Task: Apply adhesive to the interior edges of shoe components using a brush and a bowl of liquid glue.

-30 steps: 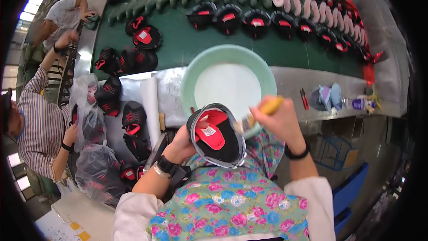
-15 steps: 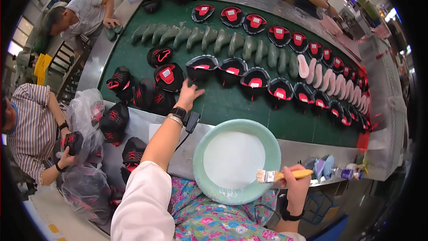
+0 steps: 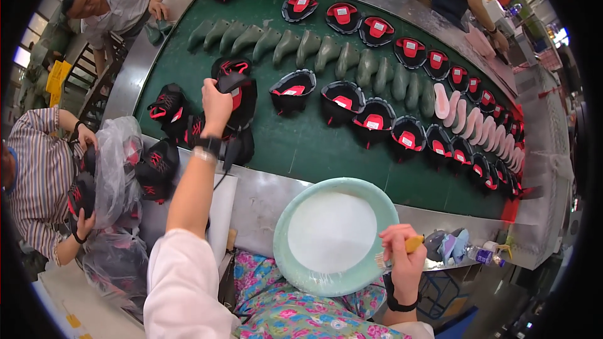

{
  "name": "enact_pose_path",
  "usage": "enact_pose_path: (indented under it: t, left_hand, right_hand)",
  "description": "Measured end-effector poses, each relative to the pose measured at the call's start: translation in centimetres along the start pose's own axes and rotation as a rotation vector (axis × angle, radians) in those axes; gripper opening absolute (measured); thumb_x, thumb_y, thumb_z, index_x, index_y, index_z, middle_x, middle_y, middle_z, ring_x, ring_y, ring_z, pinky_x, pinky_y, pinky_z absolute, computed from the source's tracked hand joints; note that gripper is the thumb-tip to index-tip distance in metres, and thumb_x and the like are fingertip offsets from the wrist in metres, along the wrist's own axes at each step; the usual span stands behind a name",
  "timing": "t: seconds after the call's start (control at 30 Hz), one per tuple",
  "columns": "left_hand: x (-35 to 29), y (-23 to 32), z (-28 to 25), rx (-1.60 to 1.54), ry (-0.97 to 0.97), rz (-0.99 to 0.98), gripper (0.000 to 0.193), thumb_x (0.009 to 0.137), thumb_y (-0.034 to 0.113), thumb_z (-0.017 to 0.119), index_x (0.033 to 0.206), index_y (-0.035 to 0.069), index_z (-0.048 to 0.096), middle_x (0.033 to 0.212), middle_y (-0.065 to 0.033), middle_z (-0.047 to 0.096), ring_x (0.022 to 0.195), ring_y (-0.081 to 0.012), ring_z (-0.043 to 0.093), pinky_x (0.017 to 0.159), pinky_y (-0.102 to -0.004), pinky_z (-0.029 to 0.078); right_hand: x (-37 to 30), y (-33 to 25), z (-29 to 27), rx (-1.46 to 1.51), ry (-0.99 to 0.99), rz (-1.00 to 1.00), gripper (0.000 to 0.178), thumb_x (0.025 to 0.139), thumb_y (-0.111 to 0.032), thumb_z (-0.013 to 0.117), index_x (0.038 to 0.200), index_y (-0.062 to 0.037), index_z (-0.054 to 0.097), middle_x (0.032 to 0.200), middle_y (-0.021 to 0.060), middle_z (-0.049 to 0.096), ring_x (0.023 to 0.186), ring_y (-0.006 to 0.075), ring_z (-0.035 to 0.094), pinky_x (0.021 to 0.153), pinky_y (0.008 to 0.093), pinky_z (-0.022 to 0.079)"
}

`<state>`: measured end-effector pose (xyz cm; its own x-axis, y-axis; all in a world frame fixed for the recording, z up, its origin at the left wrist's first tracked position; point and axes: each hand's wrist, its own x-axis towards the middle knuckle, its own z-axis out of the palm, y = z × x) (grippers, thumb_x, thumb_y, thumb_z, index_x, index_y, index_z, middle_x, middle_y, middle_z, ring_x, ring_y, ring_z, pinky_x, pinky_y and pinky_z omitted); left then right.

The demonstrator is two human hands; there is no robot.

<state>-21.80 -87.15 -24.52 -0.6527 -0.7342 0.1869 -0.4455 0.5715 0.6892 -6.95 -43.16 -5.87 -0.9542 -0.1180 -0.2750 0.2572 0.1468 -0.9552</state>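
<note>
My left hand [image 3: 217, 105] has its fingers closed on the edge of a black shoe upper [image 3: 246, 102] with a red lining, among other black-and-red shoes on the green table. In my right hand [image 3: 405, 260] is a paintbrush [image 3: 414, 243] with a yellow handle. Its bristles point down and left, at the right rim of a pale green basin [image 3: 286, 213] of white liquid [image 3: 331, 229]. The basin sits by my lap, close to the table's metal edge.
A row of open shoe uppers [image 3: 293, 91] crosses the green table [image 3: 301, 157]. Behind it stand several green shoe lasts [image 3: 308, 49] and pink insoles [image 3: 441, 102]. At the left a person in stripes handles a black shoe [image 3: 81, 194] beside plastic bags [image 3: 116, 169].
My left hand has moved left and away from me and closed on the shoe upper. My right hand has turned the paintbrush from lying sideways to pointing down at the basin's rim.
</note>
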Motion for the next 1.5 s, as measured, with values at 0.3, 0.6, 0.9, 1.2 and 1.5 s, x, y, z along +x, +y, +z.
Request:
enact_pose_path:
  t: [0.3,0.6,0.9,1.2,1.5]
  left_hand:
    - [-25.1,16.2,-14.4,-0.703,-0.32,1.008,0.045,0.07,-0.002,0.074,0.107,0.002,0.049,0.131,-0.0267,0.049,0.118,-0.0453,0.051,0.099,-0.047,0.043]
    - [-28.8,15.9,-22.2,-0.616,-1.021,0.688,0.079,0.072,-0.006,0.062,0.145,0.013,0.038,0.143,-0.0228,0.039,0.125,-0.0394,0.045,0.103,-0.0401,0.04]
    - [-35.8,6.1,-24.8,-0.765,-1.363,0.05,0.052,0.085,0.002,0.067,0.133,0.006,0.051,0.14,-0.0151,0.05,0.125,-0.0218,0.052,0.101,-0.0318,0.042]
    - [-34.7,5.1,-27.4,-0.675,-1.59,-0.148,0.065,0.087,0.003,0.063,0.143,0.002,0.032,0.145,-0.0115,0.041,0.131,-0.0182,0.041,0.108,-0.0309,0.031]
    - [-35.5,4.1,-20.8,-1.209,-1.148,-0.688,0.057,0.096,0.01,0.054,0.146,0.011,0.027,0.143,-0.0085,0.041,0.13,-0.0214,0.045,0.108,-0.038,0.039]
  right_hand:
    - [-2.1,-4.7,2.8,0.154,-0.192,0.241,0.025,0.076,-0.003,0.072,0.099,-0.0019,0.063,0.075,-0.0028,0.059,0.057,0.005,0.051,0.052,0.0209,0.04]
    - [-8.2,-4.9,1.0,-0.278,-0.624,-0.156,0.04,0.073,-0.013,0.082,0.106,0.001,0.064,0.097,0.0095,0.066,0.089,0.0223,0.065,0.08,0.0328,0.05]
    - [-5.5,2.1,-0.2,-0.621,-0.006,-0.744,0.017,0.084,-0.017,0.069,0.091,-0.001,0.066,0.085,0.0139,0.065,0.076,0.0299,0.063,0.068,0.0357,0.049]
    - [-3.2,15.7,0.3,-0.553,0.069,-0.261,0.015,0.077,-0.014,0.075,0.085,-0.002,0.069,0.082,0.0145,0.067,0.072,0.0315,0.064,0.066,0.0368,0.051]
    - [-5.9,5.5,0.4,-0.268,-0.04,-0.246,0.021,0.077,-0.004,0.075,0.097,-0.0026,0.071,0.092,0.0106,0.071,0.086,0.0194,0.068,0.075,0.0277,0.053]
